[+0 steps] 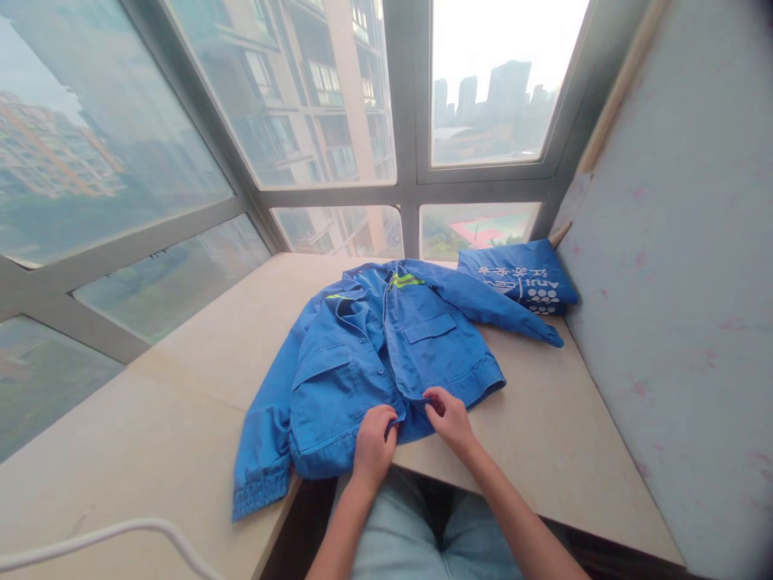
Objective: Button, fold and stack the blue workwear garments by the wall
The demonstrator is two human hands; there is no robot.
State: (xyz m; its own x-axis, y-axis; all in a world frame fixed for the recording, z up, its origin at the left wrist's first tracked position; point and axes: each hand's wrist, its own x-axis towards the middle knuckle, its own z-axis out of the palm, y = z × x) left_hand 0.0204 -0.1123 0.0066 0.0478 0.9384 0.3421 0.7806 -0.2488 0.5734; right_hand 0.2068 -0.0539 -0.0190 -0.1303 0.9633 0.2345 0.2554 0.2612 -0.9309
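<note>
A blue work jacket (362, 354) lies spread front-up on a beige window ledge (543, 419), collar toward the window, one sleeve stretched right and the other hanging toward the near left edge. My left hand (373, 445) pinches the bottom hem of the jacket's left front panel, fingers closed on the cloth. My right hand (448, 416) pinches the hem of the right front panel just beside it. The two hands are close together at the front opening near the ledge's front edge.
A folded blue garment (519, 278) with white printing rests at the back right corner against the wall (676, 282). Large windows (338, 105) rise behind the ledge. A white cable (121, 536) curves across the near left. My light-blue trousers (416, 540) show below.
</note>
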